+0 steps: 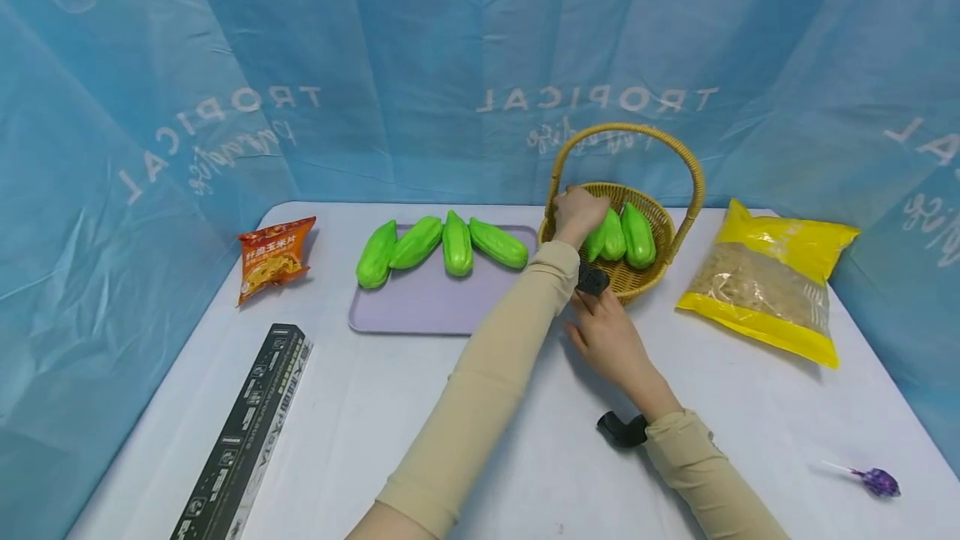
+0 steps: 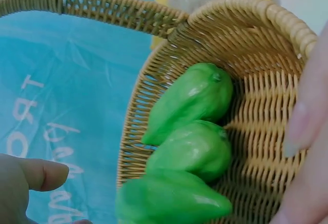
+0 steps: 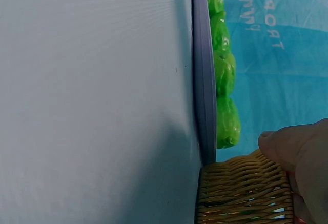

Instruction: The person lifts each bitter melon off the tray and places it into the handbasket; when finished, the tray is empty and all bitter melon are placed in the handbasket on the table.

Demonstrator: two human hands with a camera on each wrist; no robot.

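Three green bumpy vegetables, perhaps bitter melons (image 2: 192, 103), lie side by side in a wicker basket (image 2: 264, 101). My left hand (image 1: 579, 213) is over the basket's left side, near the foot of the handle. In the left wrist view its thumb (image 2: 48, 175) is straight and apart from the nearest vegetable (image 2: 174, 198); the other fingers are mostly hidden. My right hand (image 1: 609, 340) grips the basket's near rim, fingers over the edge and thumb (image 3: 279, 142) outside. Several like vegetables (image 1: 457, 244) lie on a lilac tray (image 1: 420, 311) left of the basket.
An orange snack bag (image 1: 276, 258) stands at the back left, above a long black box (image 1: 243, 432). Right of the basket lies a yellow bag (image 1: 765, 282). A purple lollipop (image 1: 879, 482) is near the right edge. Blue curtains (image 1: 420, 65) surround the white table.
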